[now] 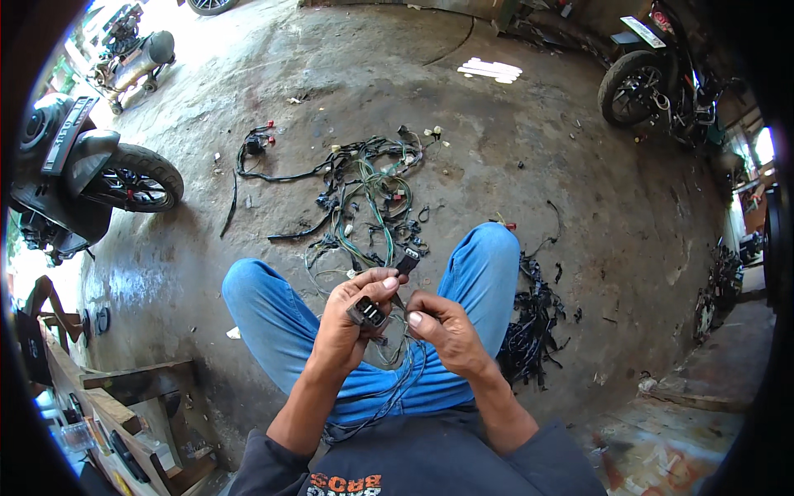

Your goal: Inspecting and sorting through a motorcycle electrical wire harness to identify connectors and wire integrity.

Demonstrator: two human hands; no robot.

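Note:
My left hand (351, 310) is closed around wiring harness ends above my lap. A black plug connector (366, 312) with an open, slotted face sticks out at its palm. Past the thumb and fingertips juts a second black connector (407, 261). Close beside it, my right hand (447, 331) pinches thumb against forefinger at a thin dark strip (398, 301) that runs between the two hands. Whether the strip is tape or wire I cannot tell. Loose thin wires (405, 372) hang from the hands into my lap.
A tangled wiring harness (364, 186) lies on the concrete floor before my knees. Black stripped scraps (529, 331) are heaped by my right knee. Motorcycles stand at the left (136, 178) and far right (633, 87). A wooden bench (136, 376) with tools is at lower left.

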